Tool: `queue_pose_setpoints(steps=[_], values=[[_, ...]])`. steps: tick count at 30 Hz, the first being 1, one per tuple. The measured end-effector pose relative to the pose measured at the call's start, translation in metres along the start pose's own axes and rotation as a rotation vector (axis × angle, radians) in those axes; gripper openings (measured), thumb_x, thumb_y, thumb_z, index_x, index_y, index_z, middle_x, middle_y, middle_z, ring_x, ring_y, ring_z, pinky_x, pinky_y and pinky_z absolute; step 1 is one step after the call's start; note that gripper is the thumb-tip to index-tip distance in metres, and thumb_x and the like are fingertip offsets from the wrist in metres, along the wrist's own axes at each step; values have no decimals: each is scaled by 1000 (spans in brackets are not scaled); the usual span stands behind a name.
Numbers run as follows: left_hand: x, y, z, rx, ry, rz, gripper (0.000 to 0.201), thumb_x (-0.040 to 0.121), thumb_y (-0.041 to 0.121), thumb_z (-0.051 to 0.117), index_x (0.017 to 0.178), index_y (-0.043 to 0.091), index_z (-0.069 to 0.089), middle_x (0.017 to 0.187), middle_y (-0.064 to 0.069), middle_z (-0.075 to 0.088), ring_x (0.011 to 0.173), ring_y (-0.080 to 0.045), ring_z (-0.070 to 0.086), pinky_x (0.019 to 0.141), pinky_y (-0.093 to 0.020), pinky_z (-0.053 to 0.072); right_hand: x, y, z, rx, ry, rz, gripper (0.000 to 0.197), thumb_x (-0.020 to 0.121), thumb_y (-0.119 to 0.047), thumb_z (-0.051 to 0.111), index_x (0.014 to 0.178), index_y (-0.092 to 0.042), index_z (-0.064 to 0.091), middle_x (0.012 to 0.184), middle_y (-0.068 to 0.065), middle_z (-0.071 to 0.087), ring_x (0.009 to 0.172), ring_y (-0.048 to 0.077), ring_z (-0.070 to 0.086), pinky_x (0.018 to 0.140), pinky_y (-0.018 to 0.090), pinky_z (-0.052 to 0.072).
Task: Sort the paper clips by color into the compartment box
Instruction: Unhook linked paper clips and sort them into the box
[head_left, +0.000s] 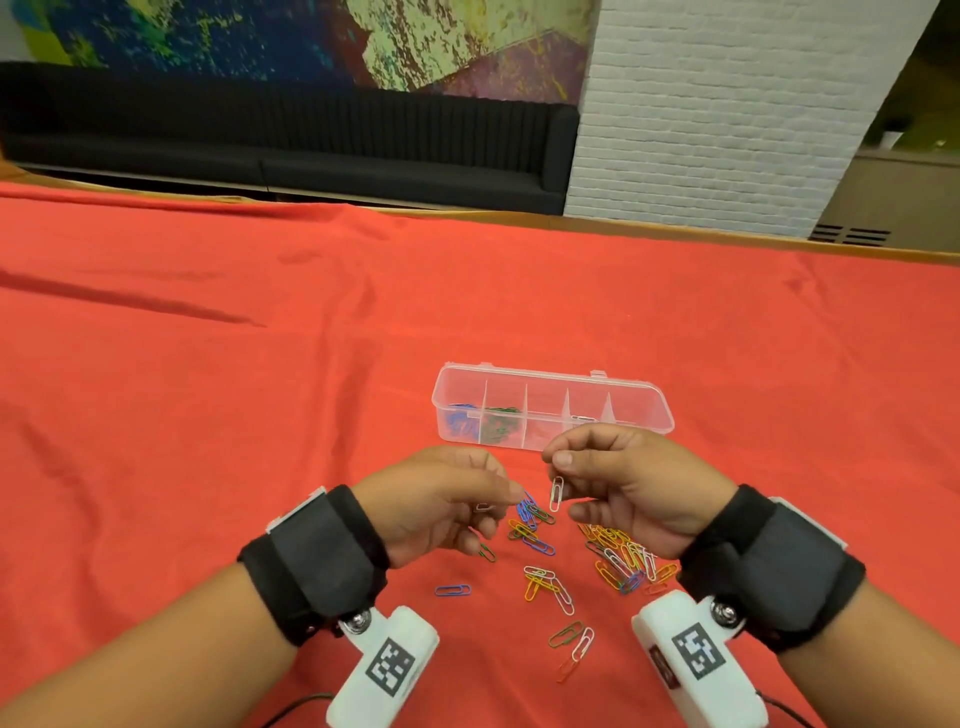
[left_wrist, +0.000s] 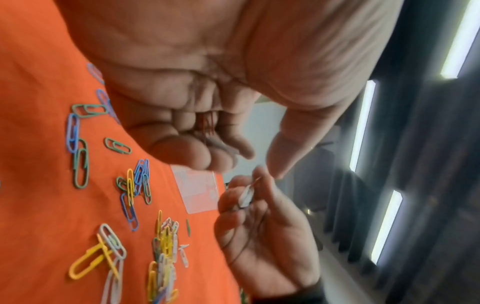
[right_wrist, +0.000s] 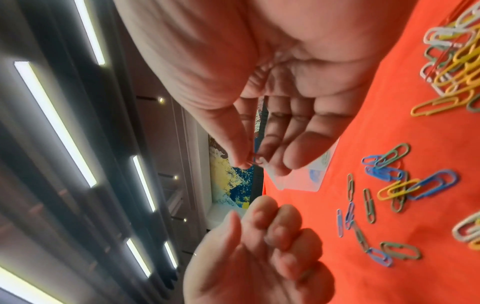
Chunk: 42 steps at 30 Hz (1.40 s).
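A clear compartment box (head_left: 649, 387) lies open on the red cloth, with blue clips (head_left: 460, 418) in its leftmost cell and green clips (head_left: 501, 415) in the one beside it. My right hand (head_left: 558, 462) hovers just in front of the box and pinches a white paper clip (head_left: 557, 493) that hangs down from thumb and forefinger. My left hand (head_left: 498, 499) is close to its left, fingers curled; in the left wrist view thin red clips (left_wrist: 207, 125) lie inside the curled fingers. Loose mixed clips (head_left: 623, 561) lie beneath both hands.
More clips are scattered toward me: a blue one (head_left: 453, 590), a white and yellow group (head_left: 548, 584), and green, white and red ones (head_left: 571, 642). The red cloth (head_left: 208, 415) stretches wide to the left and right. A black sofa (head_left: 311, 135) stands beyond the table's far edge.
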<state>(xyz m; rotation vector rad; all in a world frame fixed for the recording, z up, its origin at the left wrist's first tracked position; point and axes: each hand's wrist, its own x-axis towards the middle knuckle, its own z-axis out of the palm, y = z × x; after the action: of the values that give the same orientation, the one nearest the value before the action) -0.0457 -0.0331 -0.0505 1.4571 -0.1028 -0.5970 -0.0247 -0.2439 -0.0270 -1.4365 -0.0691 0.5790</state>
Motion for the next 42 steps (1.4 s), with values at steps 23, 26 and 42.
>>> queue_pose_setpoints(steps=[23,26,42], values=[[-13,14,28,507,247,403,13,78,24,81,84,15,74,52,12,50,48,-6,41,51,-23,35,-38,-12,13,224,62,-44,20,74,-5,67,93,0,63,98,21,67,75,34,72,59,32,61],[-15,15,30,498,256,409,10,78,23,81,80,16,75,51,11,53,49,-6,44,52,-24,37,-40,-14,12,225,66,-42,18,73,-9,68,89,-4,62,102,14,69,79,35,72,61,36,62],[-18,26,26,195,143,211,15,76,15,62,83,7,73,55,1,44,49,-11,34,44,-19,25,-48,-15,16,-47,240,-274,8,84,4,64,85,-3,65,76,16,71,66,22,69,55,28,56]])
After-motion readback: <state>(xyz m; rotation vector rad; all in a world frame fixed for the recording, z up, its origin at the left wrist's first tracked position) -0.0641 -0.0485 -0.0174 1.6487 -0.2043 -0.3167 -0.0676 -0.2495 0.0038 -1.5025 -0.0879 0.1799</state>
